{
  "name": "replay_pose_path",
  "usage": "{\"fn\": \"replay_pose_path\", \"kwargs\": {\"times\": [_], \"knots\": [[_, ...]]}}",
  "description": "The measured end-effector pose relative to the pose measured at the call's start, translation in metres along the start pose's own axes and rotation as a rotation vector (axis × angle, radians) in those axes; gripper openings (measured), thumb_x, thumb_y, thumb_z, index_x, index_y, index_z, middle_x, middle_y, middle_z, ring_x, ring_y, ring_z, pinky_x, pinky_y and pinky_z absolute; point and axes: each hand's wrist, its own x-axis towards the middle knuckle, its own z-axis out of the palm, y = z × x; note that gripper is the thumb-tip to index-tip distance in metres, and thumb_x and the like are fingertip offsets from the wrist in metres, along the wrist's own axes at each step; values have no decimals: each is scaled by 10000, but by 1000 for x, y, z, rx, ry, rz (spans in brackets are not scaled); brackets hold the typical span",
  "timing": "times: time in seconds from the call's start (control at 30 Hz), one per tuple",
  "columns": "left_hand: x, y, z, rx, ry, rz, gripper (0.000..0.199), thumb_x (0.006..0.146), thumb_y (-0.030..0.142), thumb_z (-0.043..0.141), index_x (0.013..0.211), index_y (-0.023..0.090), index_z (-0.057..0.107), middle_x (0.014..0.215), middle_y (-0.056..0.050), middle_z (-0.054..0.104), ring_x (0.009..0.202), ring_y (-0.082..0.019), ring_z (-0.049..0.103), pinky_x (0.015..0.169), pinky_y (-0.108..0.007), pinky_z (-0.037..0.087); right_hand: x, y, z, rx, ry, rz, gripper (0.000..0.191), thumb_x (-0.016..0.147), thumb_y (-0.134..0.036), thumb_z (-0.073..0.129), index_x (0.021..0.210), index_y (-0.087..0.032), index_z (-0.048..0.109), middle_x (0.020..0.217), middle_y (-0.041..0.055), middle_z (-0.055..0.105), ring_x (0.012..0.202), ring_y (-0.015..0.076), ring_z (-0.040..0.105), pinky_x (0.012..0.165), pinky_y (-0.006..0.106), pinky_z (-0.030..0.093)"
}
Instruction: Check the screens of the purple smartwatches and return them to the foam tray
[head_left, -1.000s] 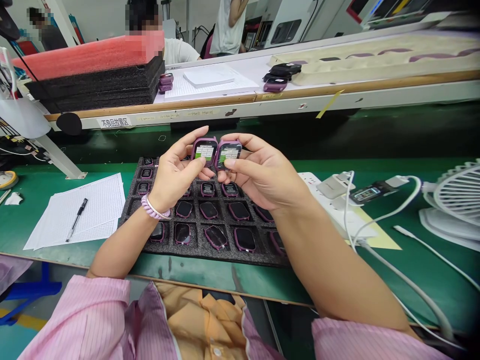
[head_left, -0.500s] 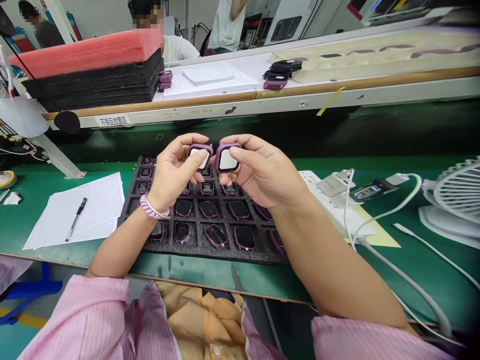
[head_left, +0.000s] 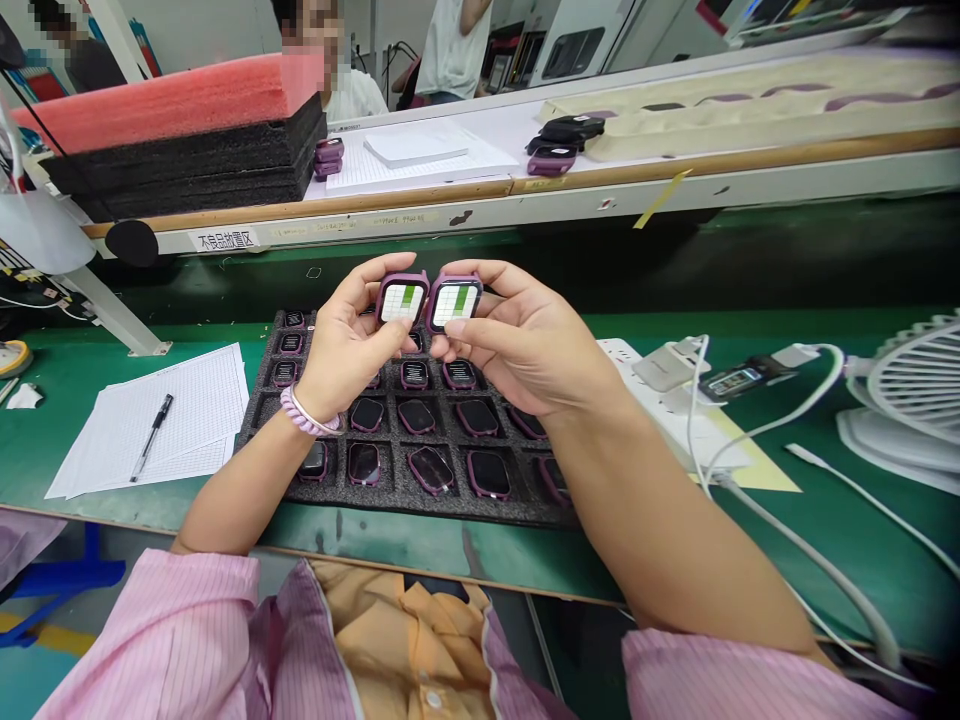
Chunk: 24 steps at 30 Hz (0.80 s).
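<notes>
My left hand [head_left: 349, 345] holds a purple smartwatch body [head_left: 403, 298] without a strap, thumb at the lower edge of its lit screen. A second purple smartwatch [head_left: 455, 303] is gripped in my right hand [head_left: 521, 340], its thumb on the bottom of the screen. Both screens show a white grid with green blocks, and the two watches are side by side, nearly touching. Beneath them lies a dark foam tray [head_left: 390, 505] with rows of similar watches. Those in the back rows have lit text; the front ones are dark. My hands hide part of the tray.
Grid paper [head_left: 187, 420] with a pen [head_left: 152, 437] lies left. On the right are a power strip [head_left: 675, 400], white cables and a small fan [head_left: 915, 390]. A shelf [head_left: 465, 210] behind carries foam blocks [head_left: 187, 150], papers and more watches. People are beyond it.
Both screens went from white with dark lines to a grid with green blocks. My thumbs slid down towards the lower edges of the screens, and the watches tilted slightly.
</notes>
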Motion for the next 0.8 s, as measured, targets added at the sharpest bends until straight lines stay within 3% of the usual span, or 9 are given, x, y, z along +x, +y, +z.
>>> {"fn": "replay_pose_path", "kwargs": {"times": [0.2,0.33,0.47,0.7,0.8], "knots": [[1,1,1,18,22,30,610,840,467,860,1363,287,600,1204,-53,689,872,-143,716,672,-219,612,0,-1,1,12,15,0,589,657,-209,925,1157,-269,621,898,-27,698,687,161,700,646,299,632],[1,7,3,-19,24,3,462,898,483,815,1248,247,626,1114,-48,689,861,-132,703,598,-171,559,1,2,0,22,23,-8,492,745,-407,959,1073,-246,629,875,-10,707,600,134,649,555,275,590],[0,11,4,-32,43,9,398,926,519,793,1162,239,637,1028,-36,676,828,-119,667,546,-148,507,2,3,-2,-7,24,-1,545,756,-554,961,1049,-246,620,899,8,713,579,133,625,528,282,570],[1,4,2,5,29,23,474,901,509,810,1254,270,603,1080,-41,667,883,-145,670,617,-189,553,-1,1,-1,-19,22,-6,579,688,-405,1005,1106,-277,626,955,-4,705,636,137,633,556,273,567],[2,-1,1,21,28,40,531,880,521,825,1290,279,589,1119,-52,660,927,-168,683,663,-223,585,-1,1,0,-44,36,-11,575,690,-371,985,1125,-286,620,1019,19,708,774,190,689,589,291,596]]}}
